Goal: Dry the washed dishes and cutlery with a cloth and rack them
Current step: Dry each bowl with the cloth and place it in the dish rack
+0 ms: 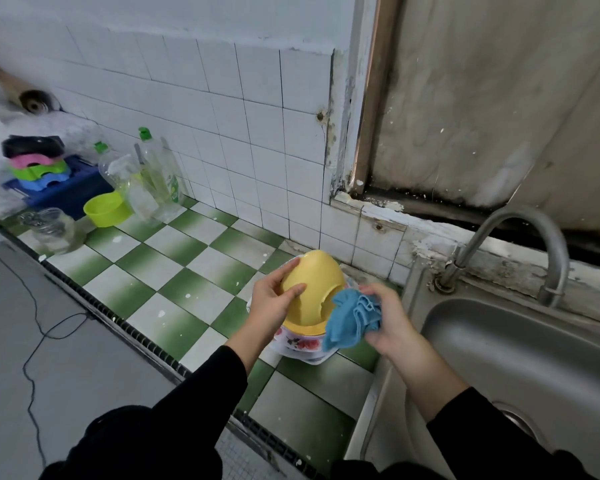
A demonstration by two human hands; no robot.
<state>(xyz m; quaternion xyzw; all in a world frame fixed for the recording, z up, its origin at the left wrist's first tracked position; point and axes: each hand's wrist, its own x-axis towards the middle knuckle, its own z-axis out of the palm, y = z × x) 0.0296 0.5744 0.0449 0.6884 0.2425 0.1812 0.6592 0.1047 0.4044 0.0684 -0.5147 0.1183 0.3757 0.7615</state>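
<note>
My left hand (272, 304) grips a yellow bowl (314, 285), turned bottom-up and tilted, its chipped rim facing my right hand. A crumpled blue cloth (352, 318) is bunched in my right hand (390, 322), right beside the bowl's rim. Beneath the bowl sits a stack of dishes (300, 342): a yellow plate over a white plate with red flowers, on the green and white checked counter.
A steel sink (520, 362) with a curved tap (520, 244) lies to the right. At the far left stand a blue rack (66, 192) with coloured items, a lime bowl (106, 209), a glass jar (51, 228) and detergent bottles (160, 174). A cable trails on the grey floor.
</note>
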